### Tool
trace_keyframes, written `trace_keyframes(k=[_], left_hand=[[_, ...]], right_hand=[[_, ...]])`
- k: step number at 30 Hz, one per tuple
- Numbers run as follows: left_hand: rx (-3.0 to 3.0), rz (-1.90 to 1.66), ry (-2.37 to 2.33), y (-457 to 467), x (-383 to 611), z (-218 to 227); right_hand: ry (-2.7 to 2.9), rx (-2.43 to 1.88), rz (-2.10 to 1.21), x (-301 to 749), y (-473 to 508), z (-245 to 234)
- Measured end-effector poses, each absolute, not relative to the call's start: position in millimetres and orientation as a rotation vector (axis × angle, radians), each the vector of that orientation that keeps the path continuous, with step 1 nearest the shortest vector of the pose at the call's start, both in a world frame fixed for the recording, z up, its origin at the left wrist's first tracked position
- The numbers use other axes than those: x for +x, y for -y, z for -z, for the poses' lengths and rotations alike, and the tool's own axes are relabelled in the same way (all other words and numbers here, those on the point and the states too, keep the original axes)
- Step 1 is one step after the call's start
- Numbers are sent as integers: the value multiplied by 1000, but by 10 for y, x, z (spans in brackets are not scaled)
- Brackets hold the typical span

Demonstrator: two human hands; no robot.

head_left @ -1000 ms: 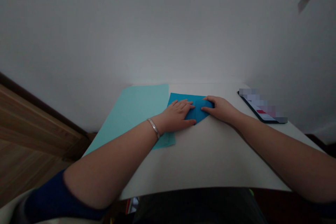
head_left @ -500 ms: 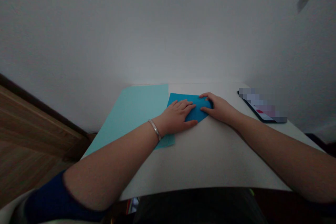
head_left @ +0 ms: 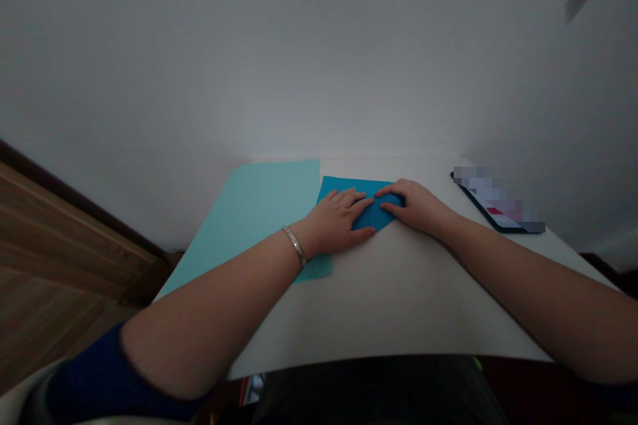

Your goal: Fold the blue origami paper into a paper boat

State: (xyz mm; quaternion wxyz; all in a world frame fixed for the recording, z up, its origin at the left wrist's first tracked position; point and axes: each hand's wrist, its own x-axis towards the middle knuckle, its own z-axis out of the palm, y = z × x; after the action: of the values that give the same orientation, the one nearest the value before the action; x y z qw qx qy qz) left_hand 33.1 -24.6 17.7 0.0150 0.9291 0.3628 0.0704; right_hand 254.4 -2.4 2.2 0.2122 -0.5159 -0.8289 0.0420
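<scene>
- Bright blue smooth paper (head_left: 365,216) near the centre of the frame, straight along the top, slanting at lower right, with a faint vertical crease.
- Left hand (head_left: 337,222) flat on it, slightly splayed, gripping nothing.
- Right hand (head_left: 415,203) half curled over its right end; cannot tell whether pinching.
- Pale aqua paper sheet (head_left: 266,199), left of centre, on smooth white table (head_left: 399,299).

A deep blue sleeve (head_left: 94,375) with a rounded cuff fills the lower left; a slim, silvery bangle (head_left: 294,246) circles the wrist of the left hand (head_left: 339,221). A dark sleeve edge (head_left: 611,392) shows at lower right.
</scene>
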Motion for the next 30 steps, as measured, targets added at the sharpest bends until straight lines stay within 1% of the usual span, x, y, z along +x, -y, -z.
trace_keyframes(k=[9,15,22,25,30], left_hand=[[2901,-174,-1129,246,328,-195],[2914,-185,-1120,240,324,-192],[2927,-202,-1133,225,325,-172],[2940,-218,-1129,234,332,-182],[2939,-231,-1134,246,340,-191]], right_hand=[[2346,-1409,-37,2548,23,-12],[2338,-1282,250,2478,182,-119],[2596,-1083,99,2385,421,-279],[2681,-995,129,2395,479,-309],[2761,-968,235,2405,532,-343]])
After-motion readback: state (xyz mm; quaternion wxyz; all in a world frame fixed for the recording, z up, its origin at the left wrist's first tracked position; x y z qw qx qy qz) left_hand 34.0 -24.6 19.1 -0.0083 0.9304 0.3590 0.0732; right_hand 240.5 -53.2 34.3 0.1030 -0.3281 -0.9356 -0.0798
